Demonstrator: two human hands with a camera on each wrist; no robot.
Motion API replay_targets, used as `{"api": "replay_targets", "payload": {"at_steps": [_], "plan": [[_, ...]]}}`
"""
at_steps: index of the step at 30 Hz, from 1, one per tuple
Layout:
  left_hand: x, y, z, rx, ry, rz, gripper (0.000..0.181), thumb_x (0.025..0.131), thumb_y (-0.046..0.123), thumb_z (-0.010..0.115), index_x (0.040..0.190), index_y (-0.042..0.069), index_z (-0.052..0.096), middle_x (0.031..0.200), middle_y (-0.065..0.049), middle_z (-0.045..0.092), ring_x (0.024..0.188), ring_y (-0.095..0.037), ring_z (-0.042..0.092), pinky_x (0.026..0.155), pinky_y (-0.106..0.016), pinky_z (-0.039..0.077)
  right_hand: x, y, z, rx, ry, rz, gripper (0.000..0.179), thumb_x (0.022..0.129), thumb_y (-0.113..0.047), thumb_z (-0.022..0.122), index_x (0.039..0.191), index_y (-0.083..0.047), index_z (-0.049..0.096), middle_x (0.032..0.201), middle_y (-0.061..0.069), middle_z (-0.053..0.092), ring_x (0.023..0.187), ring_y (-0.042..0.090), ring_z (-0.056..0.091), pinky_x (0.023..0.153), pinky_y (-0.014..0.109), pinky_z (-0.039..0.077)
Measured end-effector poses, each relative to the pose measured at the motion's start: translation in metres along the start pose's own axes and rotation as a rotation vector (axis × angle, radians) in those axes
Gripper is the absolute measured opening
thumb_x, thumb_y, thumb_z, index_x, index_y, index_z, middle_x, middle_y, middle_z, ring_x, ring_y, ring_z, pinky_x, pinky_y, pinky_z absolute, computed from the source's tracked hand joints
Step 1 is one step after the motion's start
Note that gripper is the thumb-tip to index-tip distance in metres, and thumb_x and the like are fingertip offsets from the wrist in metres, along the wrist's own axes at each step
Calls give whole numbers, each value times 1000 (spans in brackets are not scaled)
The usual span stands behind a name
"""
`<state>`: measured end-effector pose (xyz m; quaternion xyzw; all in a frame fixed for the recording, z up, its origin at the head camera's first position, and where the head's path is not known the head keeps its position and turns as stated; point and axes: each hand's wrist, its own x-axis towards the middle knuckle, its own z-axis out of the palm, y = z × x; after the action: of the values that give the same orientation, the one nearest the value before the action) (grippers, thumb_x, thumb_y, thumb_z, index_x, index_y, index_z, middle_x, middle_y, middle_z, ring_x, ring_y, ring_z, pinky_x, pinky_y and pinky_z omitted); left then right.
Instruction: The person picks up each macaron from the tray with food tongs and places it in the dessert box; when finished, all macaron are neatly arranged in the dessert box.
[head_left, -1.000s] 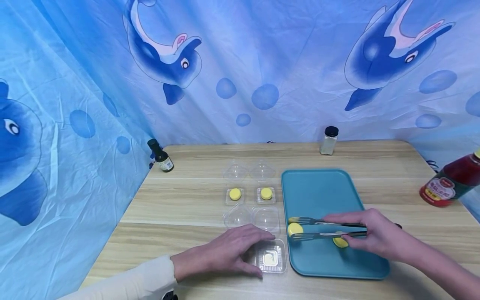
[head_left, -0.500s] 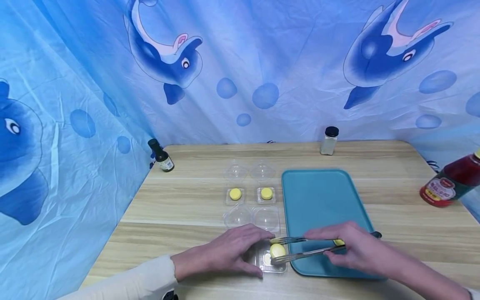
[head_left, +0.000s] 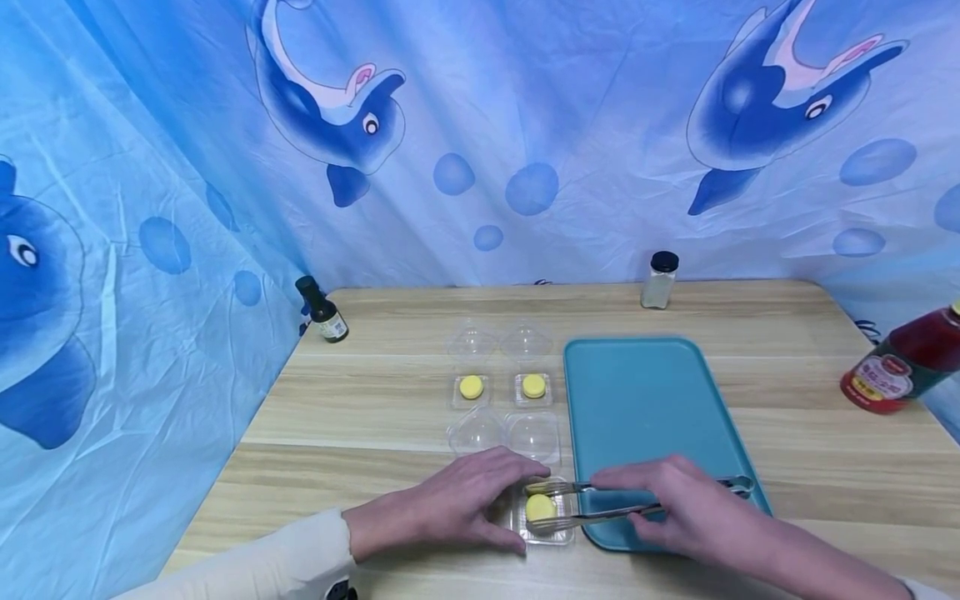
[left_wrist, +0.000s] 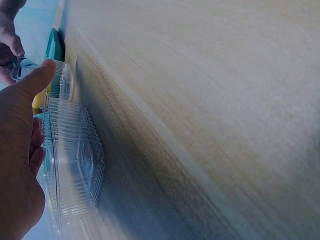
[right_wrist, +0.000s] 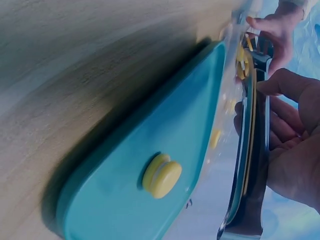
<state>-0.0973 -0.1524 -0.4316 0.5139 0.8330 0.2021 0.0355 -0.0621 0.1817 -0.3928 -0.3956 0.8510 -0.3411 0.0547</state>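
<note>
My right hand grips metal tongs, whose slotted ends lie on either side of a yellow macaron. The macaron is in the right-hand cup of a clear plastic box near the front of the table. Spanning that box from the left, my left hand has its thumb on the near side and fingers on the far side, steadying it. Part of the box is under this hand; its ribbed clear wall shows in the left wrist view. Another macaron sits on the teal tray, hidden by my right hand in the head view.
Farther back, an opened clear box holds two yellow macarons, with domed lids behind. A dark bottle stands back left. A black-capped shaker is at the rear edge, and a red sauce bottle at far right.
The tongs in my right hand have carried a macaron left from the tray into the right-hand cup of the near box and lowered it there. My left hand has stayed in place.
</note>
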Motion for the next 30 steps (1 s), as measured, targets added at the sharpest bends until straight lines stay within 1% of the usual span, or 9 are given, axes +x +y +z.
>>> {"api": "replay_targets", "payload": {"at_steps": [4,9,11,19,25,30], "plan": [[0,0,0,2,5,6,90,83,54,89,154,15,49,147,4,60,135,-10,54,115,-30,46,3,-5,0,-11,-34,67,50,88,4,79,135,-10,73,131,3,74,118,18,70,78,33,65],[0,0,1,3,4,4,91,82,54,89,155,15,49,147,3,60,135,-10,55,115,-30,47,5,-9,0,-20,-51,106,49,89,2,78,136,-10,73,132,3,74,119,19,69,70,27,59],[0,0,1,4,4,4,92,82,54,89,155,15,48,147,3,60,135,-10,55,115,-30,47,5,-9,0,-28,-52,107,49,88,2,78,135,-10,73,131,3,74,118,19,70,69,27,58],[-1,0,0,1,-2,-4,93,82,54,88,156,16,47,148,3,60,136,-10,54,115,-30,46,6,-12,0,-66,-58,115,50,87,3,78,135,-9,73,130,3,74,117,17,69,72,28,60],[-1,1,0,-4,-6,-14,93,82,55,88,156,16,47,149,2,59,136,-11,54,116,-32,45,7,-16,-1,-97,-61,113,50,85,4,79,134,-8,74,129,3,75,116,19,70,75,28,62],[-1,1,0,-6,-3,-17,93,82,55,88,156,17,47,147,3,60,135,-10,54,116,-31,46,8,-20,-1,-163,-51,94,50,82,4,80,130,-8,76,126,2,76,114,21,72,79,34,65]]}}
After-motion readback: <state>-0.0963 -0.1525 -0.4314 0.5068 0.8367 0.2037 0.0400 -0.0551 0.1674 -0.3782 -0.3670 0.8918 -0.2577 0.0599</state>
